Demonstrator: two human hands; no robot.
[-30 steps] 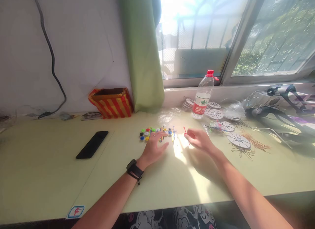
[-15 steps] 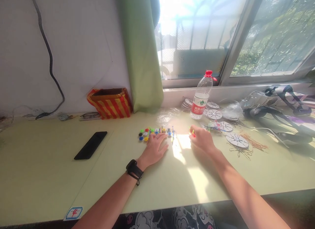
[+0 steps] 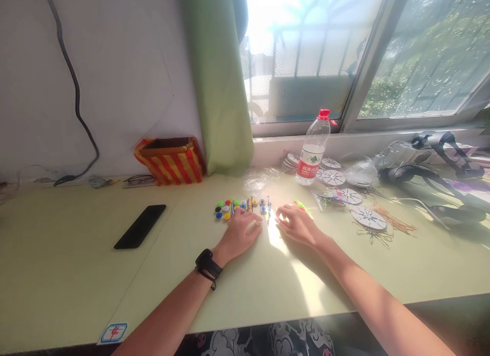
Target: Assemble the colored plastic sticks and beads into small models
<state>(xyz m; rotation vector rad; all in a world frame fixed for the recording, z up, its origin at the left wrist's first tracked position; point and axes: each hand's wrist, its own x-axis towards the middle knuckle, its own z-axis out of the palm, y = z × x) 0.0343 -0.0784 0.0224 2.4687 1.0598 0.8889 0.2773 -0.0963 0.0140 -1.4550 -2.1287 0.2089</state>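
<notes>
My left hand (image 3: pixel 240 231), with a black watch on the wrist, lies flat on the pale green table (image 3: pixel 245 274), fingers spread and touching a cluster of small coloured buttons and pins (image 3: pixel 239 206). My right hand (image 3: pixel 296 224) rests open beside it, fingers stretched toward the right end of that cluster, nothing in it. A small red and green piece (image 3: pixel 302 206) lies on the table just behind my right hand.
A black phone (image 3: pixel 140 226) lies at the left. A striped red-yellow box (image 3: pixel 169 159) stands by the wall beside a green curtain (image 3: pixel 220 80). A water bottle (image 3: pixel 312 153), white slotted discs (image 3: pixel 369 217), a plastic bag and black straps (image 3: pixel 432 175) crowd the right.
My right hand held a small red piece, carried it right, set it down there, and has come back left, open, near the coloured cluster. The left hand has hardly moved.
</notes>
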